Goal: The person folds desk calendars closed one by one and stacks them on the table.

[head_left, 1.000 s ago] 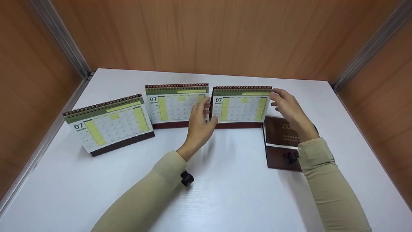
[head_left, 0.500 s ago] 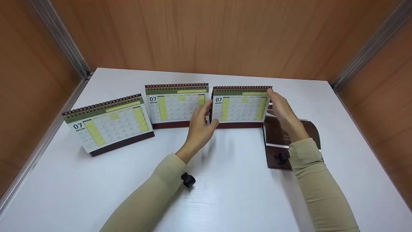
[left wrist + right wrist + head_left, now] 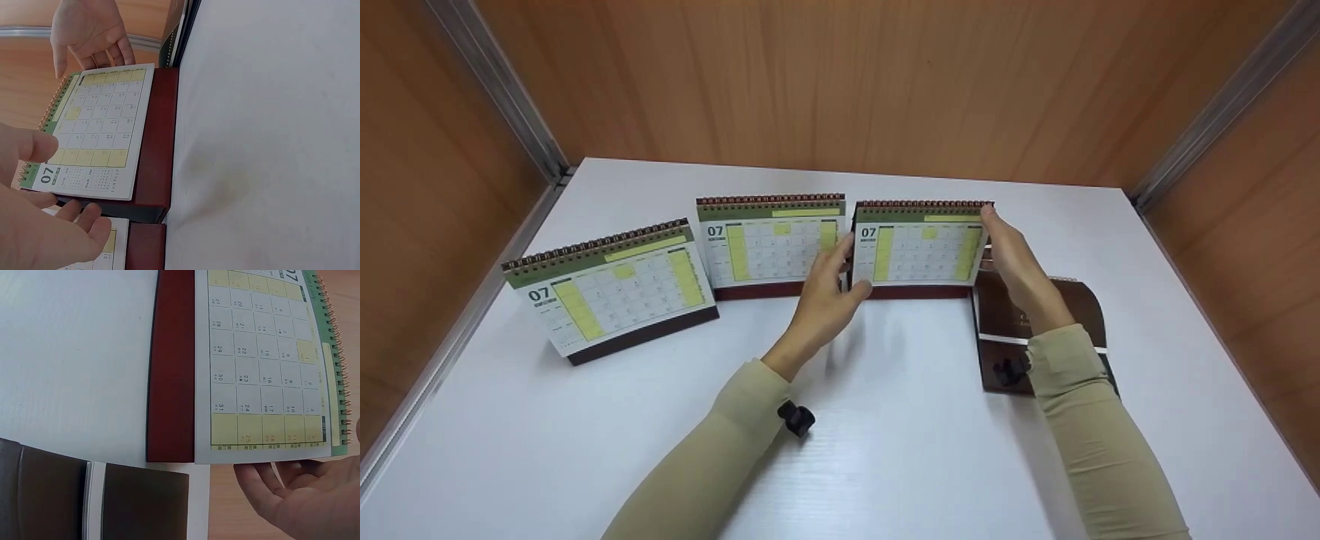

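Note:
A spiral-bound desk calendar (image 3: 922, 251), turned to page 07, stands upright with a dark red base between my two hands. My left hand (image 3: 821, 300) is at its left side, thumb in front near the lower corner and fingers behind the edge. On the opposite side my right hand (image 3: 1020, 270) lies along the right edge, fingertips at the upper corner. In the right wrist view the relaxed fingers (image 3: 264, 489) reach to the page edge. A second matching calendar (image 3: 761, 251) stands just left, partly covered by my left hand.
A third calendar (image 3: 622, 292) stands angled at the left with a dark base. Beneath my right wrist lies a brown-covered calendar (image 3: 1080, 307) with a white band. Wood-grain panels (image 3: 840, 90) enclose the white table (image 3: 915, 450) at the back and sides.
My right hand has moved left and in against the calendar's right edge, uncovering more of the brown calendar. My left hand has stayed almost in place; the standing calendars look unmoved.

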`<state>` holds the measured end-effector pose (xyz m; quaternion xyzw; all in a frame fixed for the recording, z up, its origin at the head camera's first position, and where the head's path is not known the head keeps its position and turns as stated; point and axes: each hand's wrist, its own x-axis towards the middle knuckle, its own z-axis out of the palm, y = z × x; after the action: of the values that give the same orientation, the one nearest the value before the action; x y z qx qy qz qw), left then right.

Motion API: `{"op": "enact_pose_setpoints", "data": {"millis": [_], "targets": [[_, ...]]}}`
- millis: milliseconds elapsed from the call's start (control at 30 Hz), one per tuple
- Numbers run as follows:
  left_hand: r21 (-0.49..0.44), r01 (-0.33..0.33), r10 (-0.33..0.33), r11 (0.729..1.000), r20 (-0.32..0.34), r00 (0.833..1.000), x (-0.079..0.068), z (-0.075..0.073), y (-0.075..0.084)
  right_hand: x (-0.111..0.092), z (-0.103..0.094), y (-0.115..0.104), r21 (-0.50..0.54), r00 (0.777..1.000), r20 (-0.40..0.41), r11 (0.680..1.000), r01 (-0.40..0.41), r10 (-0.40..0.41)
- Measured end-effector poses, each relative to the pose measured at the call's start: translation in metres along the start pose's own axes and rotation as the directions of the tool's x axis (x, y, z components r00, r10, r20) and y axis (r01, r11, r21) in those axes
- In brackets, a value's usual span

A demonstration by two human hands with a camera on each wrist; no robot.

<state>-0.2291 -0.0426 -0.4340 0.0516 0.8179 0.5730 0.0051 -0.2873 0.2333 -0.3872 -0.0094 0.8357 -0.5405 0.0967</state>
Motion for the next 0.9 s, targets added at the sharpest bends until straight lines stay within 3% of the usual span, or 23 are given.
{"op": "enact_pose_setpoints", "data": {"millis": [600,900], "targets": [[-0.030,-0.004,0.007,1.000,0.084,0.996,-0.0035,-0.0026,-0.0065,-0.0058,0.0056,-0.0009,-0.010,0.998,0.005,0.998,-0.068,0.068],[-0.046,-0.013,0.017,0.999,0.093,0.996,-0.0022,-0.0031,-0.0072,-0.0067,0.0056,-0.0001,0.030,0.998,0.026,0.998,-0.054,0.053]]}}
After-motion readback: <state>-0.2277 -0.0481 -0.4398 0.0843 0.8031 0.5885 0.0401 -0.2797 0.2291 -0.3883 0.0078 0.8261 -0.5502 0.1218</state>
